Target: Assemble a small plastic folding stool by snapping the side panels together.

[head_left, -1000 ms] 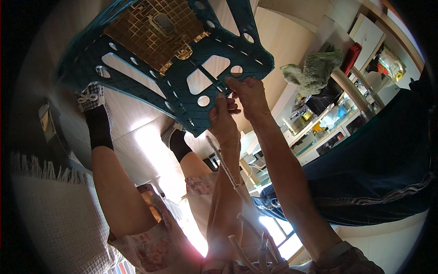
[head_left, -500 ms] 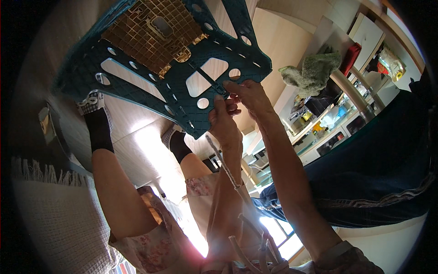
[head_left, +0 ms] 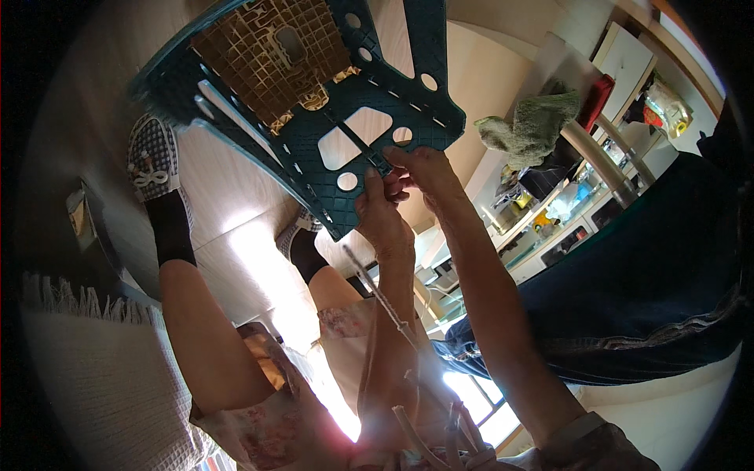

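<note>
A dark teal plastic folding stool (head_left: 302, 169) with round and long cutouts is raised over the floor. The brown gridded underside of its seat (head_left: 271, 51) faces me, and its side panels are partly unfolded. My left hand (head_left: 385, 220) grips the edge of the near panel, thumb on top and fingers curled beneath. Just right of it, my right hand (head_left: 428, 177) pinches the same panel by the end of a narrow strap-like bar (head_left: 357, 141) that crosses a large cutout. The fingertips of both hands nearly meet, and some are hidden under the panel.
My feet in checked slippers (head_left: 153, 157) stand on the wooden floor (head_left: 228, 188). A cream fringed cloth (head_left: 94, 369) lies at left. On the right are dark blue denim (head_left: 628, 275), a green towel (head_left: 542, 125) and a cluttered shelf (head_left: 561, 228). Pale drawstrings (head_left: 377, 290) hang before my arms.
The stool's left side panel has swung inward toward the near panel, uncovering more of my left slipper. The seat has shifted slightly right and up. Both hands keep their grip.
</note>
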A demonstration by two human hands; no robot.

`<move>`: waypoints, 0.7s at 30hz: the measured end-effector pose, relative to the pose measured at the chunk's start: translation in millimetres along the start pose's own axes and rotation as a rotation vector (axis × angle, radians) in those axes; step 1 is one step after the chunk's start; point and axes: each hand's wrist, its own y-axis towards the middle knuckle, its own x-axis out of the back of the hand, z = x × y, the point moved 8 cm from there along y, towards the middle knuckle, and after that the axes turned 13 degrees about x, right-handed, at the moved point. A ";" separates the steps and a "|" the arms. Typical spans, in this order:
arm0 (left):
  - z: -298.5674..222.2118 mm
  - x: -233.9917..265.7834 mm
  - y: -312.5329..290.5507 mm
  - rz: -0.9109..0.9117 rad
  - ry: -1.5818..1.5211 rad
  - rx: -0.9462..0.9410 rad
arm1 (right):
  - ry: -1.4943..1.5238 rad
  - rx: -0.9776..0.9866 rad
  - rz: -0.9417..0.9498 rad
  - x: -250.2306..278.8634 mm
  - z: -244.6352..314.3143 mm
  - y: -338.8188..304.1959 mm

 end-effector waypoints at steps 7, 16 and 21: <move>-14.3 -9.1 -10.5 -0.027 -0.039 0.016 | -0.270 0.129 -0.122 7.6 11.1 0.3; -15.1 -8.2 -11.0 -0.034 -0.122 -0.007 | -0.032 0.191 -0.071 0.1 27.8 -7.2; -18.8 0.0 -10.5 -0.066 -0.086 -0.014 | -0.083 0.170 -0.054 -1.1 15.5 -1.1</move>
